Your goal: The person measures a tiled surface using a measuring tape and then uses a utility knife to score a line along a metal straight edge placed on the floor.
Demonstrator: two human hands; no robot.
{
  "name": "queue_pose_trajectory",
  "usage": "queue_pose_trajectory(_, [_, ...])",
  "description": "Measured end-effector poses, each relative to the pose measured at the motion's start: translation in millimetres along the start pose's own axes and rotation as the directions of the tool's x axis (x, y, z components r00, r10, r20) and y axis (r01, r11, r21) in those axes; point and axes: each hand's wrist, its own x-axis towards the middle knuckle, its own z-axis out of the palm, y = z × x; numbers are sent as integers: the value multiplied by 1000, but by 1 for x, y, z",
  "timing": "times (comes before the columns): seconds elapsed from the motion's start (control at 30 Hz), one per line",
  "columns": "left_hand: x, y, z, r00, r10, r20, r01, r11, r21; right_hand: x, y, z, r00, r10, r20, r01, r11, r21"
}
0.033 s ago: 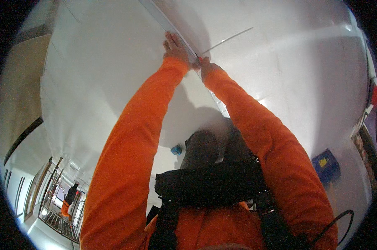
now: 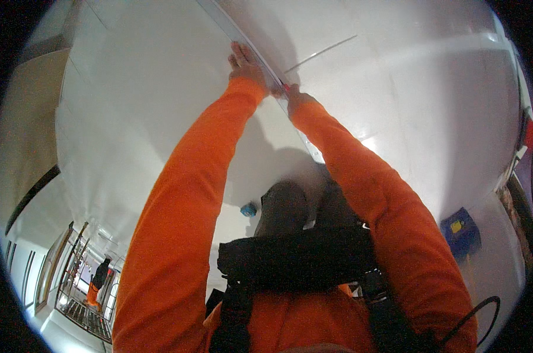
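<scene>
A long, straight pale strip (image 2: pixel 228 22), like a straightedge, runs slantwise over a white sheet surface (image 2: pixel 396 112). My left hand (image 2: pixel 247 66) lies on the strip's left side, fingers stretched out and pressing down. Close beside it, my right hand (image 2: pixel 299 97) is closed at the strip's edge around a small tool (image 2: pixel 287 87) with a red part. The tool's kind and its tip are hidden by my fingers. A thin, narrow line or sliver (image 2: pixel 320 54) lies on the white surface to the right of the strip.
A crumpled blue thing (image 2: pixel 248 209) lies left of my knees. To the right is a blue bag or pouch (image 2: pixel 461 233) with a yellow patch. At the far lower left, a person in orange and black (image 2: pixel 100 281) is near metal railings (image 2: pixel 72 262).
My right hand has slid a little toward me along the strip, with the red tool in it. My left hand stays pressed in nearly the same place.
</scene>
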Motion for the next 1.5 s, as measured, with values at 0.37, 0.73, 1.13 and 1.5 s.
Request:
queue_pose_trajectory(0.37, [-1,3,-14,1000,20,15,-20,1000,9,-50,90,61,942,328,66,-332,941,65])
queue_pose_trajectory(0.73, [-1,8,-8,997,37,75,-45,992,114,-71,101,58,972,229,58,-224,971,-85])
queue_pose_trajectory(1.13, [7,-6,12,998,56,-22,-50,979,197,-83,85,46,855,467,227,-519,785,339])
queue_pose_trajectory(1.5, [27,-7,30,991,128,-47,-115,968,222,-151,230,120,921,315,230,-308,949,-68])
